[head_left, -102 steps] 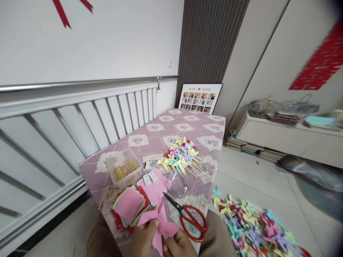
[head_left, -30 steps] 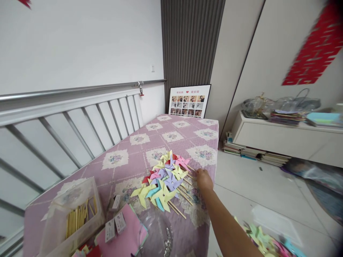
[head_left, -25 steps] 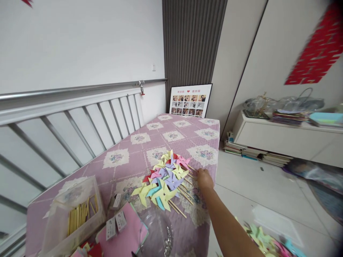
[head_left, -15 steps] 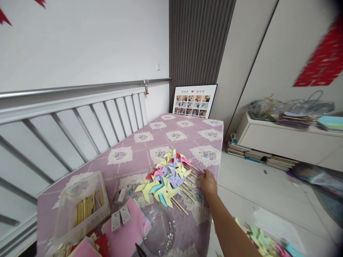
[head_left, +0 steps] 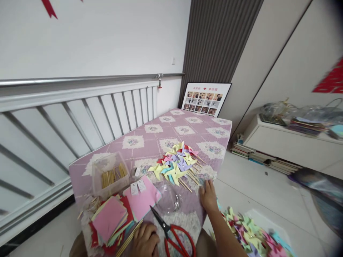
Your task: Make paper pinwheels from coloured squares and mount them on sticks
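Note:
My right hand (head_left: 209, 197) rests on the table's right edge, fingers lying on the cloth, just below the stick ends of a pile of paper pinwheels (head_left: 177, 172). Yellow, purple, pink, red and turquoise ones overlap there. At the near edge my left hand (head_left: 146, 240) lies on the cloth with loosely bent fingers, apparently holding nothing. Some thin wooden sticks (head_left: 125, 241) are beside it on the left, and red-handled scissors (head_left: 171, 230) on the right, blades pointing away. Coloured paper squares (head_left: 109, 217) are stacked at the lower left.
A clear plastic box (head_left: 99, 192) contains wooden sticks. Pink sheets (head_left: 142, 201) with small white boxes lie beside a clear dish (head_left: 167, 200) of small metal pieces. More pinwheels (head_left: 249, 228) are on the floor at right. A radiator (head_left: 80, 121) borders the table's left side.
My right hand has left the pinwheel sticks and come nearer, onto the table edge. The view has dipped and turned left, bringing my left hand and the whole scissors into sight.

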`<state>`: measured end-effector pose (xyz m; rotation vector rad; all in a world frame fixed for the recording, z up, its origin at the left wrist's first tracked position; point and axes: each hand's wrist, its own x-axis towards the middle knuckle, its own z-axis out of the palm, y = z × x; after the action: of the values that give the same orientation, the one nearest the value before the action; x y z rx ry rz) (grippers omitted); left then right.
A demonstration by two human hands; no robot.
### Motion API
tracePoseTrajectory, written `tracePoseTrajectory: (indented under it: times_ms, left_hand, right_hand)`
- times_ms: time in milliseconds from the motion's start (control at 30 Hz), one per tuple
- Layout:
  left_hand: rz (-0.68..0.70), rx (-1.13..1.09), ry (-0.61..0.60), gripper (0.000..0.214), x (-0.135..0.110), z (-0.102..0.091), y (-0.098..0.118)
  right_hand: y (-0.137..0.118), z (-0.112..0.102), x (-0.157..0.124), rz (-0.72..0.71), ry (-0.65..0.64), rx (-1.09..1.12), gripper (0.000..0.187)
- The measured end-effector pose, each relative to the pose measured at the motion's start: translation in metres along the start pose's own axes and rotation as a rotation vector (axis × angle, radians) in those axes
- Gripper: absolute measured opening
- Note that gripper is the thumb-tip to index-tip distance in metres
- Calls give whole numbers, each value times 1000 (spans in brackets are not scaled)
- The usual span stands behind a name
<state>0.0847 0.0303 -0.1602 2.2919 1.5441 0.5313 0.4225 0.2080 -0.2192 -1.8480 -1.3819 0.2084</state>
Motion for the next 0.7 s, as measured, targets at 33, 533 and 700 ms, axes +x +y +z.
tracePoseTrajectory:
  times_ms: [33,533,700]
  left_hand:
    - [15,-23,2,26,-1,-1,2]
    - [-8,-206,109,17,-12,-24,8]
    - [28,-260,147,19,-11,-20,1]
  right_hand:
    - [-3,0,-10,8,-8,7,61]
    - [-30,-71,-136,220,-172,-132,62]
    - [-30,-70,-178,-121,-249,-305,45]
